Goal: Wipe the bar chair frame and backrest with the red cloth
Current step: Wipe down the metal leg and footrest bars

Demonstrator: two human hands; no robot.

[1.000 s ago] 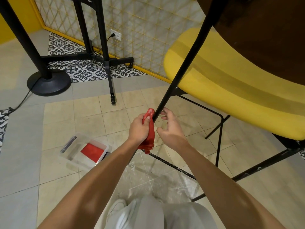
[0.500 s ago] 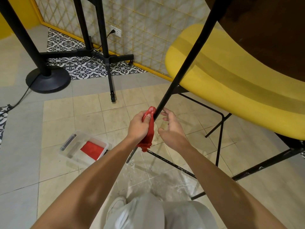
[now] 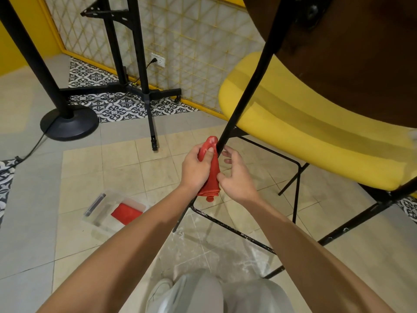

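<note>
- Your left hand [image 3: 196,168] is gripping the red cloth [image 3: 214,177], with its fingers curled round it and bunching it against the black frame upright [image 3: 246,91] just below the yellow seat [image 3: 316,136].
- Your right hand [image 3: 234,177] is hovering just beside it. The thumb is touching the lower part of the cloth, while the fingers [image 3: 228,152] are lying loosely spread by the upright and holding nothing.
- You are looking partway in at best: the cloth is sitting on one upright only. The footrest bar [image 3: 237,231] is showing pale specks, so it is probably waiting for its wipe.
- The brown backrest [image 3: 361,53] is sitting well above your hands and nothing is touching it. The far-side legs are also looking like work left to do.
- The upright is offering you a clear run upward until it is meeting the backrest bracket. Downward, you are running into the footrest joint close below the cloth's lower end.
- The seat edge is crowding your right side, so you are getting more open room on the left.
- On the floor [image 3: 146,172] to the left, a clear plastic box [image 3: 101,220] holding a second red cloth [image 3: 126,214] is lying near, and a black stand leg [image 3: 150,114] is standing further off.
</note>
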